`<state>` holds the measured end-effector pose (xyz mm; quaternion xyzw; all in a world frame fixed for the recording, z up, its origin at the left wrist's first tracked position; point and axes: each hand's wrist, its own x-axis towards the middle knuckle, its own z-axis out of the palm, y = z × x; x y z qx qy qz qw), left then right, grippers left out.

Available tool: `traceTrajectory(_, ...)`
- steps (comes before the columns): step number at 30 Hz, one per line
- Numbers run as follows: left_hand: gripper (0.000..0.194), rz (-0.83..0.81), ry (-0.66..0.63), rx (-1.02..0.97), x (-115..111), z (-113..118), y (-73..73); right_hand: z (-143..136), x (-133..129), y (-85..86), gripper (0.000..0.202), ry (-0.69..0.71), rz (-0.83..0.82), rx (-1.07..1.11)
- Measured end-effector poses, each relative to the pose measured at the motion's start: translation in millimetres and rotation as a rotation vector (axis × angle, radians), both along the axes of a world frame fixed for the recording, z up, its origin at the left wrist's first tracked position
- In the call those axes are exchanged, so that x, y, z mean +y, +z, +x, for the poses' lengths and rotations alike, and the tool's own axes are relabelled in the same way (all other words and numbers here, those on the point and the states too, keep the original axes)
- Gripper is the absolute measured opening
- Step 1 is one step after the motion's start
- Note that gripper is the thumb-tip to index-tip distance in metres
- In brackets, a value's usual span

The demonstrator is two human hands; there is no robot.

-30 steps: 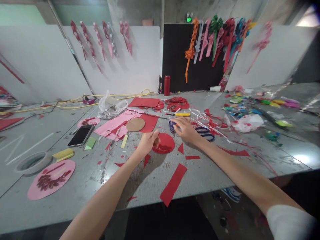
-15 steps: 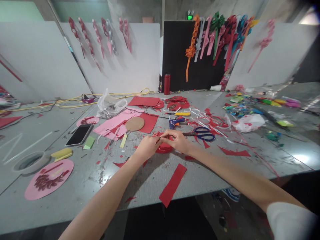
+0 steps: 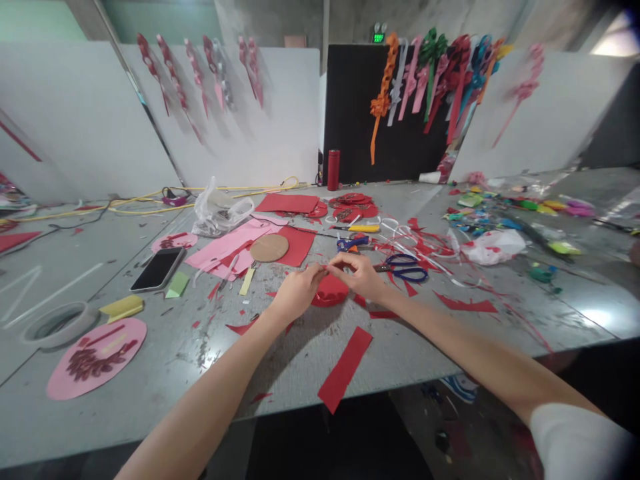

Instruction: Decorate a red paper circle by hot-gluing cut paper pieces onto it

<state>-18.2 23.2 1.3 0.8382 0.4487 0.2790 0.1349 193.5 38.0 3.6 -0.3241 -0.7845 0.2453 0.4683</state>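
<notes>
A round red piece with a raised, ribbon-like rim (image 3: 331, 293) lies on the grey table below my fingers. My left hand (image 3: 298, 291) is closed at the upper left edge of the round piece, its fingertips pinched together. Beside it, my right hand (image 3: 360, 275) is closed too, thumb and forefinger pinched close to the left fingertips. Whatever sits in the pinch is too small to name. Just right of my right hand lie scissors with dark blue handles (image 3: 407, 268), and behind it a blue glue gun (image 3: 350, 244).
A red strip (image 3: 346, 370) lies across the front table edge. Cardboard disc (image 3: 270, 248), pink paper (image 3: 225, 247), phone (image 3: 158, 269) and tape roll (image 3: 59, 325) are leftward. A yellow-handled cutter (image 3: 363, 229), ribbon scraps (image 3: 425, 243) and red bottle (image 3: 334, 170) stand or lie farther back.
My right hand has shifted slightly up and to the right, and more of the round red piece's top shows. The pinched fingertips stay close together. The round piece stays in about the same place.
</notes>
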Motion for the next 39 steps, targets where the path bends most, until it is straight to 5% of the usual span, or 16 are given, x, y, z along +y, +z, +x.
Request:
traceTrajectory(11,0.027,-0.067,-0.047,-0.278,2.5,1.8,-3.2,-0.8,4.1,-5.0,0.028,0.022,-0.168,0.124)
traceTrajectory(18,0.028,-0.069,-0.034,-0.203,-0.8,5.8,-3.4,-6.2,0.0,-6.0,0.028,0.069,-0.154,0.133)
traceTrajectory(23,0.026,0.024,0.254,-0.001,-0.3,-0.1,-0.5,-2.2,-0.5,-2.0,0.021,-0.006,-0.064,0.111)
traceTrajectory(27,0.032,-0.056,0.481,0.164,9.3,-17.2,0.6,5.6,8.8,-3.7,0.02,-0.104,0.159,-0.085)
traceTrajectory(39,0.035,-0.189,0.315,0.277,21.2,-27.8,-2.3,25.0,30.2,-6.3,0.02,-0.22,0.181,-0.175)
